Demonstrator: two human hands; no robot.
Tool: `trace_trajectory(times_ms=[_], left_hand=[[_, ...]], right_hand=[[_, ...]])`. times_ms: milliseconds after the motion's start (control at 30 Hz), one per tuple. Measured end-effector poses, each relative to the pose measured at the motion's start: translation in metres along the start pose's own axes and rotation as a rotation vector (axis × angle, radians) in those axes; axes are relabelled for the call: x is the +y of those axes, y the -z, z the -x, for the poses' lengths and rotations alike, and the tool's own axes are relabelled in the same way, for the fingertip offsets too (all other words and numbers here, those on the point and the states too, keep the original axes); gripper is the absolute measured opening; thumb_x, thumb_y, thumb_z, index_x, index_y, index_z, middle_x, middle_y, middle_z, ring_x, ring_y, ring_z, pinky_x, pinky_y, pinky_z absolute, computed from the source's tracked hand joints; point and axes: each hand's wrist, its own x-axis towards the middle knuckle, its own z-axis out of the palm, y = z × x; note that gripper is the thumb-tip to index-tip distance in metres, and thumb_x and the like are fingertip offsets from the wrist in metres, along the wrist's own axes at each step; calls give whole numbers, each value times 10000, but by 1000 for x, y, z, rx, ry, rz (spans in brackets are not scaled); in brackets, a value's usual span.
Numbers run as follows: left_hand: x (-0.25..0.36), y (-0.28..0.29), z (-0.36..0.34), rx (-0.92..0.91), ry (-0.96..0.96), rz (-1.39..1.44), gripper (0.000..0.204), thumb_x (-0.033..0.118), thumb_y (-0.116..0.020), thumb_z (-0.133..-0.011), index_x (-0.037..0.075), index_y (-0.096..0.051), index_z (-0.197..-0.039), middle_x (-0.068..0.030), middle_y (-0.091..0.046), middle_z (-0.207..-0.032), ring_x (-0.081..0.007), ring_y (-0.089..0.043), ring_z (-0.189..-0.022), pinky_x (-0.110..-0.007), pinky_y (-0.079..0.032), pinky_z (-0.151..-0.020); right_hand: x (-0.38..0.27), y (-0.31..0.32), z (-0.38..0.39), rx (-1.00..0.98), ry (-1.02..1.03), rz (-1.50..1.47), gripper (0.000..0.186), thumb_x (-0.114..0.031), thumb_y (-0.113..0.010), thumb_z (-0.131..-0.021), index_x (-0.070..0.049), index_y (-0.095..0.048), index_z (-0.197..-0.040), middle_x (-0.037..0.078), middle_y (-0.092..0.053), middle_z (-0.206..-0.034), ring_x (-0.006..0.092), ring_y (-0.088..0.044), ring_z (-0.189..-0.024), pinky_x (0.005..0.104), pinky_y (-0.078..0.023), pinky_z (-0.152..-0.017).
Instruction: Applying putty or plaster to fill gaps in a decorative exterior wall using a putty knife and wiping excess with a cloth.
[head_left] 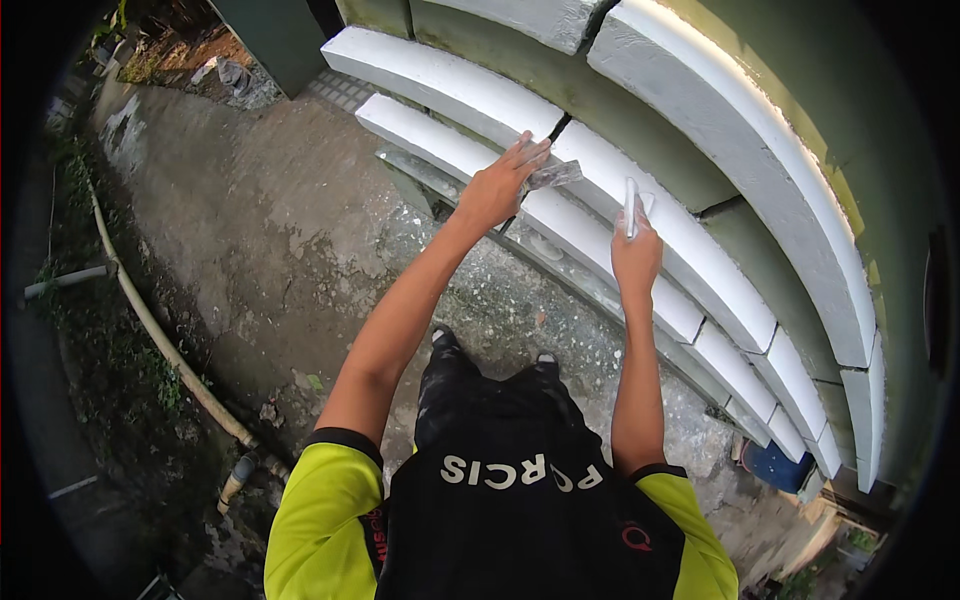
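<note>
My left hand [500, 188] is at the white blocks with its fingers stretched forward. A flat, grey, white-smeared plate [556, 175] sticks out from under its fingers on the right, seemingly gripped between thumb and fingers; its exact kind does not show. My right hand [638, 258] is closed round a slim white-smeared tool [631, 208], with its narrow end pointing away from me over the block edge. Long white blocks [610, 160] run in stepped, stacked rows under and beyond both hands. A dark gap [560, 127] separates two of them near my left fingertips.
A larger white block [740, 150] stands farther back against a green wall [900, 130]. Concrete ground [250, 230] lies below, spattered white near my feet. At far left runs a long pale pipe [150, 310] beside plants. A blue container [775, 465] sits at lower right.
</note>
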Motion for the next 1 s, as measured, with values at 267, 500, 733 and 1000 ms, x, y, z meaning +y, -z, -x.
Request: trace_trajectory(times_ms=[267, 500, 733, 1000], left_hand=[[-51, 62, 16, -112, 105, 265, 779, -106, -587, -675, 199, -487, -1386, 30, -332, -1547, -203, -361, -1398, -346, -530, -945], [-144, 94, 80, 98, 150, 185, 807, -106, -597, -662, 202, -473, -1398, 0, -343, -1544, -242, -327, -1418, -361, -492, -1003], [-194, 121, 106, 132, 241, 210, 797, -105, -589, -650, 191, -487, -1383, -9, -363, -1534, -262, -328, -1416, -376, -493, -997], [-279, 114, 145, -10, 322, 286, 672, -98, -572, -674, 90, -531, -1318, -81, -414, -1497, -299, -388, -1378, -388, -393, -1098]], right_hand=[[13, 7, 15, 152, -129, 199, 389, -303, -554, -930, -211, -618, -1303, 213, -698, -849, 401, -675, -788, 494, -521, -712], [-1, -7, 11, 229, -168, 208, 412, -283, -591, -914, -102, -622, -1283, 266, -681, -914, 414, -670, -842, 477, -509, -739], [-116, -89, -23, 212, -128, 67, 431, -296, -576, -915, -89, -610, -1292, 257, -684, -859, 423, -669, -829, 491, -516, -742], [-259, -167, -63, 97, -72, 138, 464, -339, -499, -952, -66, -572, -1321, 237, -677, -733, 424, -675, -733, 515, -522, -704]])
